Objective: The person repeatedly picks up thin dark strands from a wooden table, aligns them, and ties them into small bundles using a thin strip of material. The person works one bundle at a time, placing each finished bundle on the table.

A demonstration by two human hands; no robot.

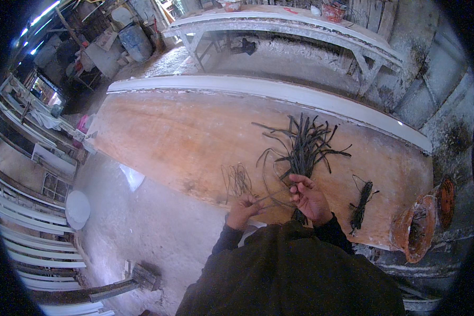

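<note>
A bundle of dark, flat, flexible strips (303, 145) lies on the orange-brown tabletop (168, 137), its loose ends fanned out away from me. My left hand (241, 211) is closed, thumb and finger pinching a thin dark strip (273, 198) that stretches across to my right hand. My right hand (310, 200) is over the near part of the bundle, with its fingers bent and the thumb side closed on the strip. Its palm hides part of the bundle. Beyond my left hand lies a loose tangle of thin strands (238, 180).
A smaller tied dark bundle (360, 207) lies to the right, near an orange, white-crusted tub (415, 229) at the table's end. A long white moulding (237, 84) runs along the far edge. Behind it stands a white bench (279, 22). White lengths are racked at left (34, 226).
</note>
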